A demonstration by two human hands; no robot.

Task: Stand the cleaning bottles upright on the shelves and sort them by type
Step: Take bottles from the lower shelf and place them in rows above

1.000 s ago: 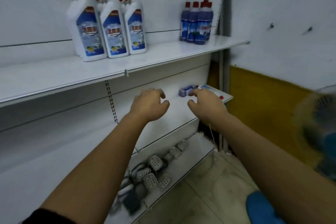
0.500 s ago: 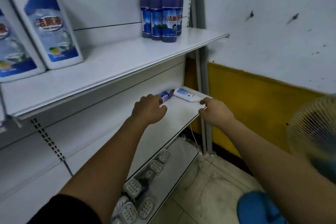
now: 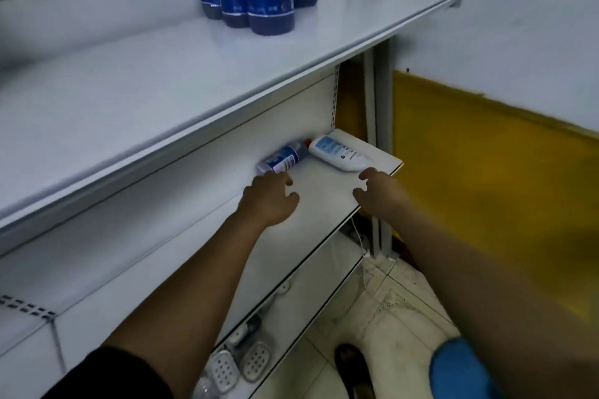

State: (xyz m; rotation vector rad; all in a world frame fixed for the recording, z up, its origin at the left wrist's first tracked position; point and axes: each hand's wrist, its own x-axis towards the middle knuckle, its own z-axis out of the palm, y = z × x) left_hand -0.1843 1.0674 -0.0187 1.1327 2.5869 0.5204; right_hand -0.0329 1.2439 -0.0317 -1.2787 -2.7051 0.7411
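On the middle shelf (image 3: 324,191), two bottles lie on their sides, caps meeting: the blue bottle (image 3: 281,160) just beyond my open, empty left hand (image 3: 269,201), the white bottle (image 3: 338,153) just beyond my open, empty right hand (image 3: 379,193).

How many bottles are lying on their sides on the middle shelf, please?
2. A purple bottle lies near the back panel, just ahead of the left hand. A white bottle lies to its right, just beyond the right hand. Neither bottle is held yet.
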